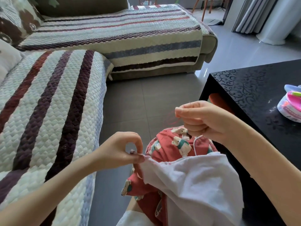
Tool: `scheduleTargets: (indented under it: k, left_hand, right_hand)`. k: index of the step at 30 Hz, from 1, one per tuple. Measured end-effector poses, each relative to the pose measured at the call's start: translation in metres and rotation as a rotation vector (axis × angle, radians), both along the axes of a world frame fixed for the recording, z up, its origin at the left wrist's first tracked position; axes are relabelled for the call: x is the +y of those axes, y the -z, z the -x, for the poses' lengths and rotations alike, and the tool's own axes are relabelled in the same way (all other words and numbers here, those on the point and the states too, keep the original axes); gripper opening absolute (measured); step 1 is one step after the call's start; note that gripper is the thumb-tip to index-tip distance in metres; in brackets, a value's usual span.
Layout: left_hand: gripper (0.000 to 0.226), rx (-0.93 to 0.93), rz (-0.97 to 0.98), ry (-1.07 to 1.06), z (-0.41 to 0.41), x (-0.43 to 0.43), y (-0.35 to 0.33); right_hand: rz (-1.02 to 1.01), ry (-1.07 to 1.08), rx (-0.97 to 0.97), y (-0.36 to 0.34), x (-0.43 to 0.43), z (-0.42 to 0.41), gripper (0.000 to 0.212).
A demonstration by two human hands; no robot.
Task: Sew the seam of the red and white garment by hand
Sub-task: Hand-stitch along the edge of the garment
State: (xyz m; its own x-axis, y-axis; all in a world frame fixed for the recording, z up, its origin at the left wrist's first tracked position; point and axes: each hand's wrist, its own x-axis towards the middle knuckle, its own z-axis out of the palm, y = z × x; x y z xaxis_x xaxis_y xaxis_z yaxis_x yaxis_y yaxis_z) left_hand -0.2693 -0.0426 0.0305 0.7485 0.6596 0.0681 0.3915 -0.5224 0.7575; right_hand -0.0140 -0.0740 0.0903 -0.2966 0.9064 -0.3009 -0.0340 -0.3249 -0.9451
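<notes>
The garment (187, 180) lies bunched on my lap, red with white bear prints outside and a white lining turned up. My left hand (123, 150) pinches the end of the seam edge between thumb and fingers. Above the garment, my right hand (200, 118) is raised with its fingers curled, pinching a thin red thread (171, 119) that loops down toward the fabric. I cannot make out the needle.
A black patterned table (254, 88) stands close on the right, with a small white and pink pouch (291, 108) on it. A sofa with a striped quilted cover (48, 98) runs along the left and back. Grey tiled floor (146, 95) lies between.
</notes>
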Motion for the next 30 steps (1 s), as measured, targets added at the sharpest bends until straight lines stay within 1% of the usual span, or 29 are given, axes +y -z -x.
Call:
scheduleTargets:
  k: [2,4,6,8,9,11,12,14,17,23,25,27,30]
  left_hand:
    - [0.017,0.046,0.056,0.008,-0.008,0.009,-0.002]
    - [0.017,0.102,0.111,0.017,-0.016,0.018,-0.006]
    - [0.027,0.092,0.188,0.009,-0.026,0.024,-0.013]
    - [0.041,-0.015,0.303,-0.007,-0.038,0.029,-0.024]
    - [0.043,-0.089,0.369,-0.011,-0.046,0.03,-0.031]
    - [0.038,-0.204,0.472,0.006,-0.062,0.032,-0.051]
    - [0.034,-0.237,0.494,0.024,-0.07,0.033,-0.06]
    - [0.028,-0.25,0.485,0.064,-0.082,0.034,-0.074]
    - [0.02,-0.203,0.424,0.085,-0.093,0.036,-0.081]
    - [0.018,-0.165,0.384,0.04,-0.091,0.041,-0.083]
    - [0.015,-0.195,0.387,0.033,-0.091,0.039,-0.083]
    - [0.015,-0.269,0.402,0.016,-0.093,0.036,-0.083]
    - [0.008,-0.373,0.44,0.005,-0.099,0.036,-0.087]
  right_hand:
    - [-0.034,0.009,0.023,-0.012,0.004,-0.005,0.024]
    - [-0.075,0.011,0.025,-0.023,0.007,-0.009,0.025]
    - [-0.103,0.012,0.011,-0.034,0.009,-0.013,0.025]
    - [-0.113,0.011,-0.006,-0.042,0.011,-0.016,0.024]
    - [-0.117,0.008,-0.013,-0.045,0.011,-0.017,0.023]
    - [-0.127,0.003,-0.033,-0.052,0.012,-0.019,0.022]
    - [-0.13,0.0,-0.043,-0.054,0.012,-0.021,0.021]
    - [-0.136,-0.008,-0.058,-0.058,0.013,-0.023,0.019]
    - [-0.137,-0.017,-0.046,-0.06,0.012,-0.027,0.018]
    - [-0.135,0.014,-0.014,-0.061,0.011,-0.035,0.023]
    - [-0.131,0.003,-0.018,-0.061,0.011,-0.037,0.023]
    - [-0.126,-0.02,-0.01,-0.06,0.011,-0.037,0.021]
    - [-0.109,-0.037,-0.01,-0.059,0.012,-0.036,0.028]
